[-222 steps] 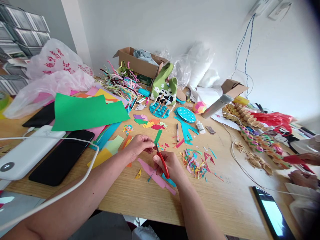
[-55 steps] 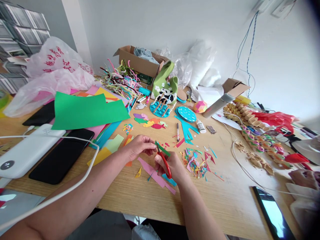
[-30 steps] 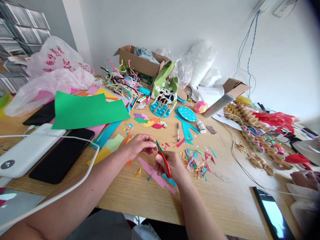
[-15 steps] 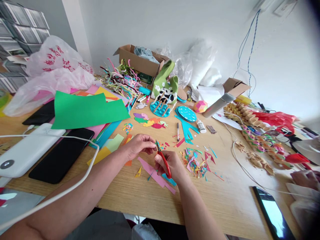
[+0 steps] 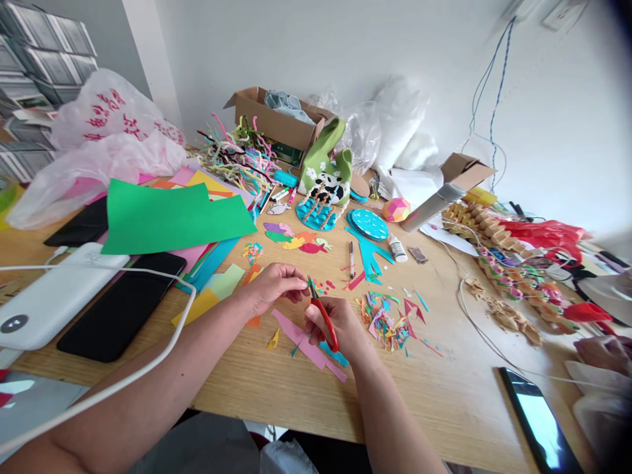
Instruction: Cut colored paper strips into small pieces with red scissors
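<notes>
Left end's crowded: white power bank [image 5: 54, 303] beside black phone [image 5: 123, 309], big green sheet [image 5: 172, 220] on the paper stack behind, white cable [image 5: 194, 291] looping across in front of the left forearm. Near table edge runs under both forearms. Middle: pink paper strip [image 5: 313, 349] on the wood below the hands, coloured paper fish [image 5: 295, 244] beyond. Scrap heap [image 5: 388, 322] just right of the right hand; from there to the lit phone [image 5: 536, 415], mostly bare wood, best elbow room I see. Another person's hand [image 5: 605, 355] at far right. Grip: left hand [image 5: 281, 286] pinched thumb to fingers near the blade tips; can't tell from here if paper's in it. Task tool, red-handled scissors [image 5: 324, 317], sits between the hands, right hand [image 5: 340, 326] closed round the handles, blades nearly together, pointing away.
</notes>
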Available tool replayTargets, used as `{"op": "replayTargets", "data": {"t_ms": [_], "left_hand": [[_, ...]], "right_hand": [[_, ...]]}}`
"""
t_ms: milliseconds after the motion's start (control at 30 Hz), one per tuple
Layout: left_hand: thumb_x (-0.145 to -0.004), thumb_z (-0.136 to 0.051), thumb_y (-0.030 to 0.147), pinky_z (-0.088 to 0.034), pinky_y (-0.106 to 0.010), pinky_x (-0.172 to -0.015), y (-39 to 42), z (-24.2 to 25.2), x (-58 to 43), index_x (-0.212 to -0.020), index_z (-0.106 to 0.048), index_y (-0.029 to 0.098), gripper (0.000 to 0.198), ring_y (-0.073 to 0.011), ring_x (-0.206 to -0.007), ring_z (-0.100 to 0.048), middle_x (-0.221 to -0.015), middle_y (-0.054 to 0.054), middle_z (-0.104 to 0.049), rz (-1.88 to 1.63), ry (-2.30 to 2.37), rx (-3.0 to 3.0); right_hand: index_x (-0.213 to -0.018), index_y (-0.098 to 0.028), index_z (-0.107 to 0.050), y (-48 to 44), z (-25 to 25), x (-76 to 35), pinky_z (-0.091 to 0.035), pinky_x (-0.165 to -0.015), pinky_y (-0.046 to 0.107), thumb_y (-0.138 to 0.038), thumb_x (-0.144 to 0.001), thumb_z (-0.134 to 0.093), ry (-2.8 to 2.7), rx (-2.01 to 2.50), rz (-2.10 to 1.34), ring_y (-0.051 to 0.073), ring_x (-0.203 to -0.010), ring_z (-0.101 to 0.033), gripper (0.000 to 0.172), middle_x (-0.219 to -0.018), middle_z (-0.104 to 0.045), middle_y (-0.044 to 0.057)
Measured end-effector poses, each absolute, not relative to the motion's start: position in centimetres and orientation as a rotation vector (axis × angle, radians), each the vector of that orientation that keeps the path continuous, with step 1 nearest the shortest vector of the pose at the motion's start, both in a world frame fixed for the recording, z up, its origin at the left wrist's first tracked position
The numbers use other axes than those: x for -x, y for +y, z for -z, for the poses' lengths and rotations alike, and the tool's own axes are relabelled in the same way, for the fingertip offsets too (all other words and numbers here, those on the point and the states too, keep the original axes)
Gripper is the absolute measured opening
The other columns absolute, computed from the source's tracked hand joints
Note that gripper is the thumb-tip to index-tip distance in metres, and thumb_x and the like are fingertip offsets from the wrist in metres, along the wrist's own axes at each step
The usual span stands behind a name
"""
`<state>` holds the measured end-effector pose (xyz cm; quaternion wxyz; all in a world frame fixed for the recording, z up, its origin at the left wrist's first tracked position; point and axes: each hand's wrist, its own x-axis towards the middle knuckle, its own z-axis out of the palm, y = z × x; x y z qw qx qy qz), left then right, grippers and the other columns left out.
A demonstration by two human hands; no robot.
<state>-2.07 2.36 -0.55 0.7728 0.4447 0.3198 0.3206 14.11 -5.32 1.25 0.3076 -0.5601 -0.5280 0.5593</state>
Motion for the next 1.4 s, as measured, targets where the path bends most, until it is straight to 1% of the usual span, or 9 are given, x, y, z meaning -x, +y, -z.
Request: {"op": "replayTargets", "data": {"t_ms": [267, 600, 900, 1133, 1400], "left_hand": [[-0.063, -0.07, 0.022, -0.046, -0.026, -0.062, 2.34, 0.59, 2.06, -0.073, -0.063, 0.013, 0.015, -0.01, -0.056, -0.057, -0.068, -0.003, -0.068, -0.733, 0.708, -0.988], [-0.064, -0.07, 0.023, -0.046, -0.026, -0.061, 2.31, 0.46, 2.13, -0.073, -0.063, 0.013, 0.015, -0.0099, -0.056, -0.057, -0.07, -0.004, -0.068, -0.742, 0.702, -0.98], [-0.063, -0.072, 0.023, -0.046, -0.026, -0.062, 2.16, 0.31, 2.08, -0.073, -0.063, 0.013, 0.017, -0.01, -0.056, -0.057, -0.071, -0.004, -0.068, -0.733, 0.711, -0.97], [-0.063, -0.072, 0.024, -0.046, -0.026, -0.061, 2.11, 0.28, 2.1, -0.073, -0.064, 0.013, 0.017, -0.0098, -0.056, -0.057, -0.072, -0.005, -0.069, -0.725, 0.692, -0.952], [-0.063, -0.074, 0.023, -0.046, -0.026, -0.062, 2.06, 0.09, 2.0, -0.073, -0.066, 0.012, 0.017, -0.0097, -0.055, -0.057, -0.07, -0.004, -0.069, -0.715, 0.703, -0.97]], "right_hand": [[-0.066, -0.012, -0.059, -5.26, -1.68, -13.93, -0.043, -0.042, 0.021, -0.059, -0.07, -0.07, -1.435, 1.446, -1.471, 0.014, -0.043, -0.061, 0.048, -0.053, -0.062, 0.003], [-0.067, -0.012, -0.06, -5.3, -1.83, -13.97, -0.043, -0.042, 0.021, -0.061, -0.07, -0.069, -1.445, 1.445, -1.476, 0.015, -0.043, -0.061, 0.05, -0.051, -0.062, 0.003], [-0.066, -0.013, -0.057, -5.34, -1.28, -14.12, -0.04, -0.039, 0.02, -0.058, -0.072, -0.069, -1.423, 1.475, -1.469, 0.013, -0.04, -0.059, 0.047, -0.054, -0.062, 0.003], [-0.065, -0.015, -0.055, -5.34, -1.4, -14.04, -0.04, -0.039, 0.021, -0.063, -0.07, -0.067, -1.411, 1.51, -1.463, 0.013, -0.039, -0.058, 0.05, -0.055, -0.064, 0.003], [-0.067, -0.014, -0.054, -5.38, -1.23, -14.1, -0.041, -0.039, 0.02, -0.063, -0.068, -0.069, -1.395, 1.482, -1.467, 0.013, -0.039, -0.059, 0.051, -0.054, -0.062, 0.002]]}}
